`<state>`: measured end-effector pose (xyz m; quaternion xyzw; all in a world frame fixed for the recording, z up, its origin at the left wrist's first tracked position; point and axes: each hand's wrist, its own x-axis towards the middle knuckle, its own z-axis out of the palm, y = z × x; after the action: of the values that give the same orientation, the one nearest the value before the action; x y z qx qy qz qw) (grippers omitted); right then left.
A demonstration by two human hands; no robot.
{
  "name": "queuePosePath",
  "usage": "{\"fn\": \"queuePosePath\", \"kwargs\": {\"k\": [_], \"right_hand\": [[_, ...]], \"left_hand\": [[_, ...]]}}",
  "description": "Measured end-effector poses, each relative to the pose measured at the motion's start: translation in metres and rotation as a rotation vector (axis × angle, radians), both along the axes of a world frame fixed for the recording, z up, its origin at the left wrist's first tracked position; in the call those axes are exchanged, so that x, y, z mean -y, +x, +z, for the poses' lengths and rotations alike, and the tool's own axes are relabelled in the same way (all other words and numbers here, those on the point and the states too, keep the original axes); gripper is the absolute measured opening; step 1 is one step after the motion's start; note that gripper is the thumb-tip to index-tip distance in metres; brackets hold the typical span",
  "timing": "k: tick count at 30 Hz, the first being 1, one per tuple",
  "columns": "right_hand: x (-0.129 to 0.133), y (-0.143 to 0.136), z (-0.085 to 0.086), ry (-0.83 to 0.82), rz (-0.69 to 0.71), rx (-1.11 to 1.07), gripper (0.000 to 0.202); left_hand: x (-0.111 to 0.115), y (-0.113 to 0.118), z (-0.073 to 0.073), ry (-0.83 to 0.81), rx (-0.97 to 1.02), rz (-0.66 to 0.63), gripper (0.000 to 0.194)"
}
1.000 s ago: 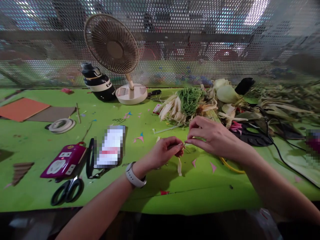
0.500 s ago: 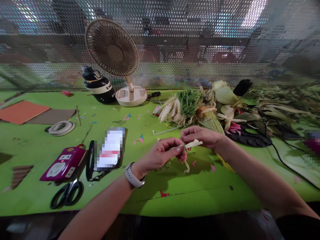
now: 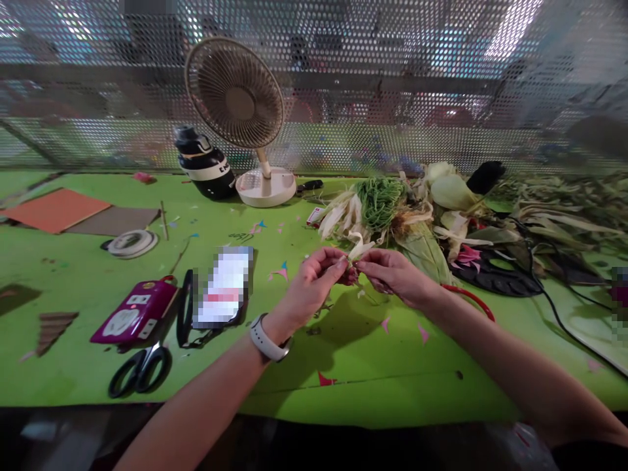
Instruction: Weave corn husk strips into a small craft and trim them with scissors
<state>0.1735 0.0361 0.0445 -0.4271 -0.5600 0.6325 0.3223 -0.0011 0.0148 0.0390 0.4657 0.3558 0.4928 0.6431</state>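
Observation:
My left hand [image 3: 314,281] pinches a small bunch of pale corn husk [image 3: 360,247] between thumb and fingers, above the green tabletop. My right hand [image 3: 400,275] meets it from the other side, thumb and fingertips closed at the base of the same husk. Pale strips flare upward from between the fingertips. Something pinkish shows under the fingers, too small to make out. Just beyond the hands lie a pile of dried husk strips [image 3: 338,216] and a bundle of green strands [image 3: 380,203]. A curved red handle [image 3: 475,299] shows beside my right forearm.
At left are a phone [image 3: 223,288], a magenta pouch-like case [image 3: 135,313], black-handled scissors [image 3: 140,373] and a tape roll [image 3: 132,243]. A fan [image 3: 265,186] and a black bottle [image 3: 209,173] stand before the perforated metal screen. A black palette [image 3: 510,278] and cable lie right.
Both hands have shifted slightly up, and the husk strips now point upward instead of sideways. The view has turned a little left. The curved red handle now shows where a yellow edge was.

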Motion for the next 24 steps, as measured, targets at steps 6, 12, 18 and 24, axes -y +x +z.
{"fn": "queuePosePath", "kwargs": {"k": [6, 12, 18, 24], "right_hand": [[0.008, 0.003, 0.011, 0.439, 0.044, 0.35, 0.024], [0.02, 0.005, 0.014, 1.056, 0.157, 0.86, 0.022], [0.025, 0.008, 0.027, 1.424, 0.151, 0.994, 0.022], [0.007, 0.02, 0.042, 1.018, 0.27, 0.675, 0.02]], "left_hand": [[-0.005, -0.001, -0.008, 0.047, -0.072, 0.085, 0.024], [-0.004, 0.0, -0.009, 0.095, -0.181, 0.097, 0.019], [0.0, 0.005, -0.019, 0.296, -0.405, 0.06, 0.007], [0.008, 0.006, -0.018, 0.378, -0.498, -0.194, 0.011]]}}
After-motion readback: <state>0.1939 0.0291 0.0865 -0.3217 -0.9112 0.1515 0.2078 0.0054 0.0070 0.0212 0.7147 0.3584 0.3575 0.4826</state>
